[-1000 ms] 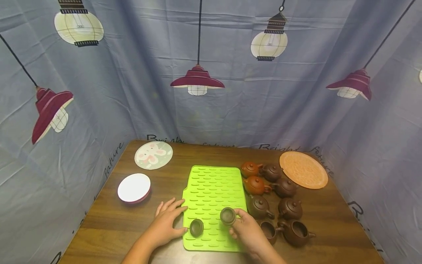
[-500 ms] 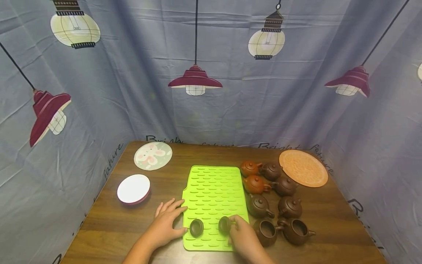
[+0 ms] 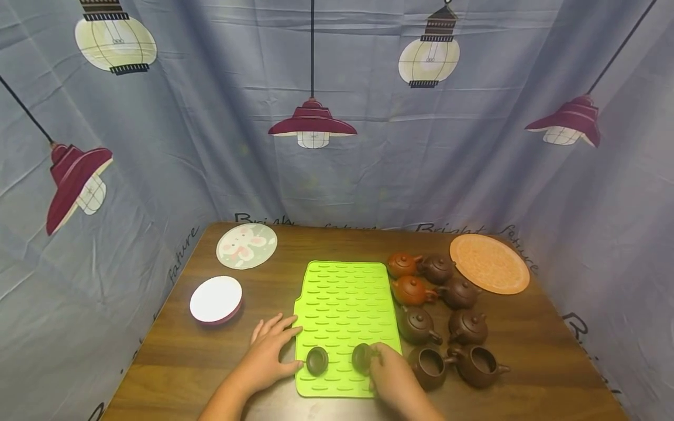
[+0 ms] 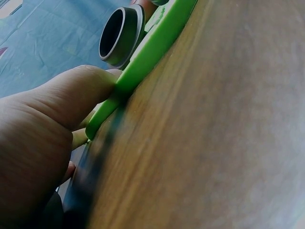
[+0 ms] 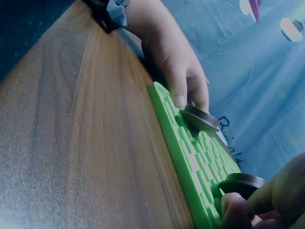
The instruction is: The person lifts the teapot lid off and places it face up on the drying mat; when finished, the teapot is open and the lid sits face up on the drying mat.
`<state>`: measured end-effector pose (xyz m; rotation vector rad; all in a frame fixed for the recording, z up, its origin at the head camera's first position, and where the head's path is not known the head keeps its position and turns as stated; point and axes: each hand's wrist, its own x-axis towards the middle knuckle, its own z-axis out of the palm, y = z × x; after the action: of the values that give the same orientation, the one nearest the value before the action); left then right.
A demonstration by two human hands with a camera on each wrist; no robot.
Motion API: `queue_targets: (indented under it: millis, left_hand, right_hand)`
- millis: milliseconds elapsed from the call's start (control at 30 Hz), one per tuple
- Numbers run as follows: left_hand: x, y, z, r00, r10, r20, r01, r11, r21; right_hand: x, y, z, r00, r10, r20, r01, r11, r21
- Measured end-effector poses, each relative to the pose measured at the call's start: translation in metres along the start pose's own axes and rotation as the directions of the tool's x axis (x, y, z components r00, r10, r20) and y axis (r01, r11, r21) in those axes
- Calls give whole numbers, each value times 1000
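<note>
My left hand [image 3: 270, 356] rests with spread fingers along the left edge of the green ridged mat [image 3: 344, 310]. Close to its thumb, a dark brown teapot lid [image 3: 317, 361] lies tilted on the mat, its hollow rim showing in the left wrist view. At the mat's lower right, my right hand [image 3: 396, 377] pinches a second dark lid [image 3: 361, 358], also tilted, low over the mat; I cannot tell if it touches. Right of that hand stand two lidless brown teapots, one nearer [image 3: 429, 367] and one farther right [image 3: 480, 365].
Several lidded teapots stand right of the mat, including an orange one [image 3: 412, 290] and a brown one [image 3: 468, 326]. An orange oval placemat [image 3: 489, 264] lies back right. On the left are a white-topped round dish [image 3: 216, 299] and a rabbit-print round mat [image 3: 246, 246].
My right hand has brought its lid down slightly and tipped it, from facing up to tilted. The left hand and the first lid hold their place; the view shifts a little.
</note>
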<state>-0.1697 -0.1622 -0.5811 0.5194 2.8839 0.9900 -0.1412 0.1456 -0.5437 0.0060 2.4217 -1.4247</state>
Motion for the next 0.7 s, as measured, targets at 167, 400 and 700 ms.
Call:
queue_targets:
  millis: [167,400,700]
  left_hand:
    - [0,1,0,1000,-7,6,7,1000,-7]
    - [-1,2,-1,1000,-8,14,8,1000,-8]
    - [-1,3,-2,1000,-3,11,3,1000,-1]
  right_hand:
    - [-4,-1,-4,999,-33,21,33,999,-10]
    - [-9,-1,-14,996,-44,79,47,998,-37]
    - [-16,-16,-38,998,-40,52,47,989,-143]
